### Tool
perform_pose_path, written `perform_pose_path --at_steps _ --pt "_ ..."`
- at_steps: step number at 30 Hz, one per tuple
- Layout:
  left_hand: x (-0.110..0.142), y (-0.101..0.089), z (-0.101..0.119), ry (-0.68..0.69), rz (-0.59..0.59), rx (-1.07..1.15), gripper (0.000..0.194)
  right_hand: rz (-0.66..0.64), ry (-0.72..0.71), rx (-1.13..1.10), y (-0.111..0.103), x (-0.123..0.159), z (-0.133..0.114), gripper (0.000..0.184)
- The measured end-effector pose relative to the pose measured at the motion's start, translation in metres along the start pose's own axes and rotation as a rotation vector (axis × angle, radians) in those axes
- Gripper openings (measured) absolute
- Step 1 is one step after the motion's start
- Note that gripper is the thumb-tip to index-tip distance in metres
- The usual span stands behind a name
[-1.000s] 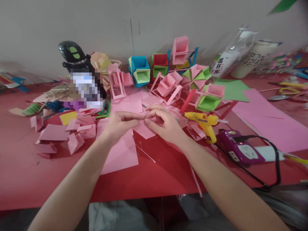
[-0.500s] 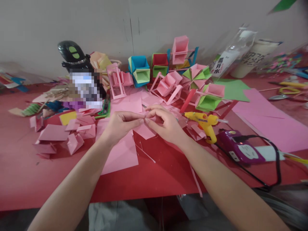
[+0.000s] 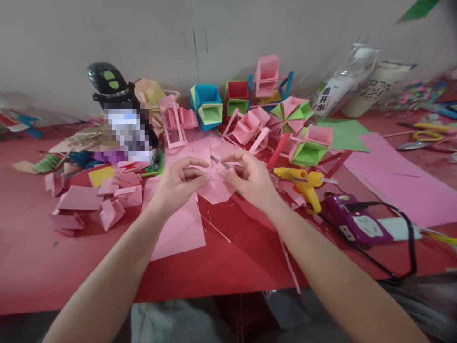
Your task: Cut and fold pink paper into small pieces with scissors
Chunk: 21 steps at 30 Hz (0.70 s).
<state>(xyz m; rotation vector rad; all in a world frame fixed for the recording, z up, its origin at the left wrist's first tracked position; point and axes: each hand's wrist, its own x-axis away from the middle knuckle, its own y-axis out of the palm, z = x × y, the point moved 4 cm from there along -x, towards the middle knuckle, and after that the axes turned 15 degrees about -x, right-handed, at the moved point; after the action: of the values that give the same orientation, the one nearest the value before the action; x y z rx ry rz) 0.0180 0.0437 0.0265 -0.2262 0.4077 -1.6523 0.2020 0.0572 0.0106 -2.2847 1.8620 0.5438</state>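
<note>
A small piece of pink paper (image 3: 216, 190) is held up between my two hands, with creases showing in it. My left hand (image 3: 180, 185) pinches its left side between thumb and fingers. On the other side, my right hand (image 3: 250, 183) is closed on the paper's right edge, thumb in front. Below my left hand lies a larger flat pink sheet (image 3: 178, 228) on the red table. Several folded pink paper pieces (image 3: 112, 213) are scattered to the left of my left hand. A yellow glue gun (image 3: 302, 181) rests just right of my right hand.
Colourful paper box models (image 3: 206, 105) line the back of the red table (image 3: 243, 267). A black stand (image 3: 107, 78) holds a blurred screen at back left. On the right are a purple power strip (image 3: 353, 221) with a black cable, pink sheets (image 3: 403, 181), a bottle (image 3: 342, 85) and scissors (image 3: 416, 143).
My hands have moved slightly apart, fingertips no longer meeting. The pink paper between them now shows more of its surface.
</note>
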Motion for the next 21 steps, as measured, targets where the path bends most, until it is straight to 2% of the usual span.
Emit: perform_pose_path --at_steps 3,9,13,15,19,21 --pt "-0.001 -0.001 -0.001 0.007 0.019 -0.037 0.027 0.071 0.091 -0.089 -0.004 -0.002 0.003 0.043" --pt "-0.002 -0.001 -0.006 -0.025 0.026 -0.044 0.026 0.159 0.104 -0.065 -0.005 -0.002 -0.002 0.036" --pt "-0.003 -0.004 -0.007 -0.019 0.056 -0.03 0.024 0.193 0.133 -0.07 -0.009 -0.003 -0.003 0.04" --pt "-0.003 -0.007 -0.007 -0.01 0.092 -0.021 0.024 0.153 0.157 -0.101 -0.009 -0.004 -0.003 0.04" --pt "-0.004 -0.012 -0.007 -0.009 0.141 -0.004 0.027 -0.032 0.201 -0.07 -0.001 -0.004 -0.004 0.04" --pt "-0.005 -0.013 -0.008 -0.013 0.14 0.001 0.029 -0.043 0.228 -0.047 0.0 -0.003 -0.004 0.047"
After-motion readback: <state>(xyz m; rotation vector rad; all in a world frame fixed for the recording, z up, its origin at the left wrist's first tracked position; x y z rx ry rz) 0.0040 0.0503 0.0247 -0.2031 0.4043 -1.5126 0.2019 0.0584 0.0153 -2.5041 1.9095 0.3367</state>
